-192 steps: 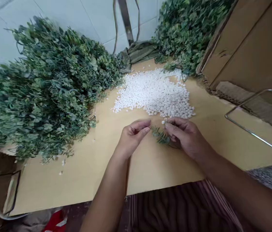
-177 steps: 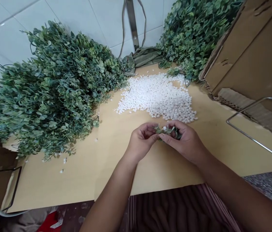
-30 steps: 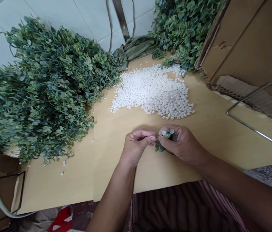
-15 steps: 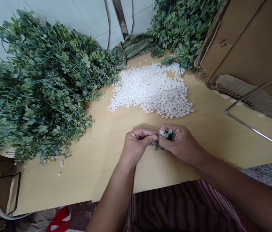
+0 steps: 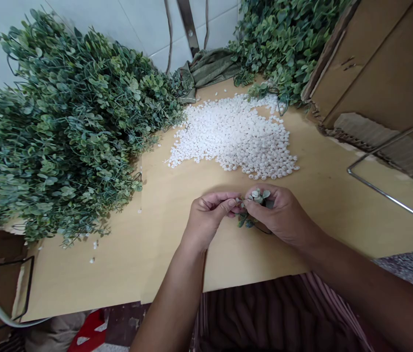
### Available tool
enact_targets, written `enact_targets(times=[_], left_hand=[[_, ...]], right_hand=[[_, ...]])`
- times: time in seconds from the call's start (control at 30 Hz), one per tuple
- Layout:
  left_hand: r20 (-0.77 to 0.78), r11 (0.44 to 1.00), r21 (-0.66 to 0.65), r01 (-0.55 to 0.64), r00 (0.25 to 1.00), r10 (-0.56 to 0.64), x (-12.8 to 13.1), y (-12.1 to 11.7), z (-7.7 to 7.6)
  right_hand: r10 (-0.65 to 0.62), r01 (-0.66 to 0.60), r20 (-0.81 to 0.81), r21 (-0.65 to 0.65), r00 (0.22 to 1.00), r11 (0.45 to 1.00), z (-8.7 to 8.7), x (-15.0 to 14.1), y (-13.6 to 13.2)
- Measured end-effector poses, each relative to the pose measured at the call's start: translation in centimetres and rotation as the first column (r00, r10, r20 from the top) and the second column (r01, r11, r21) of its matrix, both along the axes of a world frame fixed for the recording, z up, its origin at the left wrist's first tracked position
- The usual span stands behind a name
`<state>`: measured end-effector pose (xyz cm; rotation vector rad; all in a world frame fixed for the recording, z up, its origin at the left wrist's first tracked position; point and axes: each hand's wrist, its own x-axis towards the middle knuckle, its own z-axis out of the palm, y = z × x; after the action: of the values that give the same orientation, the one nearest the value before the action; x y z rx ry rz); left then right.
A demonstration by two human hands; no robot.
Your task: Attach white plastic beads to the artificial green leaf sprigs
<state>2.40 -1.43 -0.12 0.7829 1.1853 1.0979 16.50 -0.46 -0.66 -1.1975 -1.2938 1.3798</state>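
Observation:
Low over the near part of the table, my right hand (image 5: 283, 212) is closed round a sprig of artificial leaves (image 5: 258, 196). Its small grey-green leaves stick out above the thumb, and more leaves and a dark stem hang below the fingers. Close beside it, my left hand (image 5: 211, 215) pinches with thumb and fingertips at the sprig's left side. Something small and pale shows at those fingertips, too small to name. Beyond both hands lies a broad pile of small white plastic beads or caps (image 5: 231, 134).
A big heap of artificial greenery (image 5: 70, 127) fills the left, with another bunch (image 5: 283, 44) at the back right. A cardboard box (image 5: 382, 63) and a bent metal rod (image 5: 393, 198) stand on the right. Crumpled green cloth (image 5: 211, 68) lies at the back of the tan tabletop (image 5: 118, 274).
My hands have drawn slightly apart, the right one shifting a little to the right with the sprig. More of the leaves and stem below the fingers now show. The view has shifted slightly.

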Motion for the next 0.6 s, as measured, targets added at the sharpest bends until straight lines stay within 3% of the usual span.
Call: enact_targets(times=[0.33,0.6], left_hand=[[-0.008,0.999,0.001,-0.038,0.999,0.038,0.05,0.08,-0.06],[-0.009,0.999,0.019,-0.042,0.999,0.042,0.32,-0.01,0.06]], right_hand=[[0.061,-0.062,-0.017,-0.026,0.998,0.998,-0.27,0.14,-0.05],[-0.001,0.000,0.059,0.009,0.998,1.000,-0.45,0.05,0.05]])
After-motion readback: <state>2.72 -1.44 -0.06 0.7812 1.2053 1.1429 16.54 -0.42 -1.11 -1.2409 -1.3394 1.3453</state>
